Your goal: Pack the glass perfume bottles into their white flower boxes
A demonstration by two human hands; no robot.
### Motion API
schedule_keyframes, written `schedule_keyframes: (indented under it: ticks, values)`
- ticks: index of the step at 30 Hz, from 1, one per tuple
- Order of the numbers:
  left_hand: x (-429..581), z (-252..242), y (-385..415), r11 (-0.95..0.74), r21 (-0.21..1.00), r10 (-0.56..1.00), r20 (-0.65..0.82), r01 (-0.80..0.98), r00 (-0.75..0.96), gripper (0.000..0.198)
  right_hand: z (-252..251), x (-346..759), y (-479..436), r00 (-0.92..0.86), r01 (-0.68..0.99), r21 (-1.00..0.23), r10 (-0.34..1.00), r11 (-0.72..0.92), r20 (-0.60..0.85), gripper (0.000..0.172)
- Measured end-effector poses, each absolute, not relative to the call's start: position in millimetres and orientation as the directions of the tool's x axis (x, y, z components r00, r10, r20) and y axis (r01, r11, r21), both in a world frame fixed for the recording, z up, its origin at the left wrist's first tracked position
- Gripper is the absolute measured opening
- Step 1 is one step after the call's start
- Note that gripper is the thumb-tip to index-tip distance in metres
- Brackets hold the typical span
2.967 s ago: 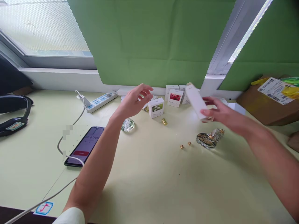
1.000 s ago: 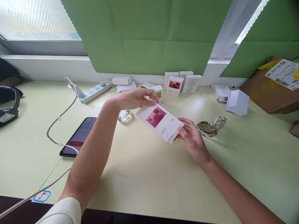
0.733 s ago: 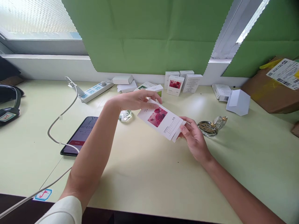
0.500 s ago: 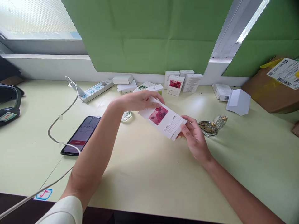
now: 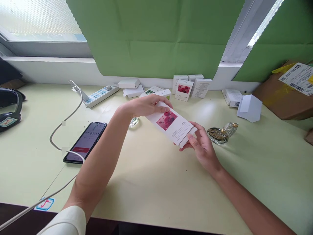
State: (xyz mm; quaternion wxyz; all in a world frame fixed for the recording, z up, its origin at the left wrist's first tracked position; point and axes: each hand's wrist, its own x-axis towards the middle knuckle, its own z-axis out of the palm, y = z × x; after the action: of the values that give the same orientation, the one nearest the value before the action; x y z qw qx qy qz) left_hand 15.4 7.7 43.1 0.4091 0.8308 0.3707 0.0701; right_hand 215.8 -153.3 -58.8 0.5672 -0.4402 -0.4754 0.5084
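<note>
A flattened white carton with a red rose picture (image 5: 171, 125) is held above the pale green table (image 5: 151, 182) between both hands. My left hand (image 5: 144, 106) pinches its far upper end with curled fingers. My right hand (image 5: 201, 147) grips its near lower end, thumb on the open flap. A small clear glass bottle (image 5: 133, 122) lies just behind my left wrist. A round glass bottle with gold trim (image 5: 220, 133) lies to the right of my right hand.
Several small white boxes (image 5: 186, 88) stand along the wall, and a folded white box (image 5: 249, 107) lies at right. A phone (image 5: 85, 142) with a white cable, a power strip (image 5: 99, 95), a cardboard parcel (image 5: 286, 94) and a black headset (image 5: 9, 111) are around.
Three seconds ago my right hand held a white box in the air and my left was open. Now both hands hold the rose carton, which has shifted slightly right.
</note>
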Motion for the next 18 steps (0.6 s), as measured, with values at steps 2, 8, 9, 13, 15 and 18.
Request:
schedule_keyframes:
  ticks: [2, 8, 9, 13, 15, 18]
  values:
    - [16, 44, 7, -0.384, 0.73, 0.678, -0.193, 0.566, 0.709, 0.031, -59, 216, -153, 0.035, -0.159, -0.982, 0.995, 0.103, 0.098, 0.04]
    - [18, 51, 2, -0.322, 0.711, 0.675, -0.291, 0.626, 0.678, 0.04, -61, 216, -153, 0.047, -0.14, -0.984, 0.993, 0.112, 0.106, 0.039]
    - [19, 52, 2, -0.308, 0.715, 0.676, -0.3, 0.628, 0.673, 0.041, -62, 216, -153, 0.051, -0.14, -0.984, 0.993, 0.113, 0.106, 0.039]
    - [21, 51, -1, -0.263, 0.742, 0.678, -0.313, 0.617, 0.665, 0.042, -63, 218, -152, 0.091, -0.141, -0.98, 0.988, 0.138, 0.126, 0.036]
    - [24, 51, -3, -0.239, 0.759, 0.669, -0.323, 0.606, 0.669, 0.042, -63, 219, -152, 0.11, -0.159, -0.973, 0.983, 0.166, 0.15, 0.035]
    - [29, 51, -8, -0.218, 0.768, 0.66, -0.339, 0.603, 0.67, 0.041, -63, 221, -152, 0.116, -0.206, -0.96, 0.979, 0.188, 0.167, 0.034]
